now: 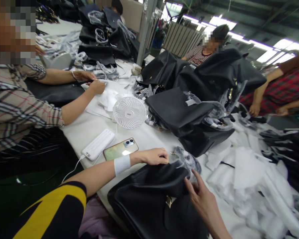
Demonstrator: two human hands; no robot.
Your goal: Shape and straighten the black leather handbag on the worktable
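A black leather handbag (149, 202) with a gold clasp lies at the table's front edge, right before me. My left hand (156, 156) is closed, its fingers curled over the bag's far upper edge; its fingertips are partly hidden. At the right end of the bag's opening is my right hand (201, 196), with thumb and forefinger apart and the fingertips against or very near the black leather. A plastic-wrapped strap (186, 158) with a metal hook lies just beyond both hands.
Left of the bag are a phone (121, 148), a white power bank (98, 144) and a small white fan (129, 113). More black bags (181, 111) are piled ahead. White wrapping pieces (251, 179) cover the right side. Co-workers are at the left, far side and right.
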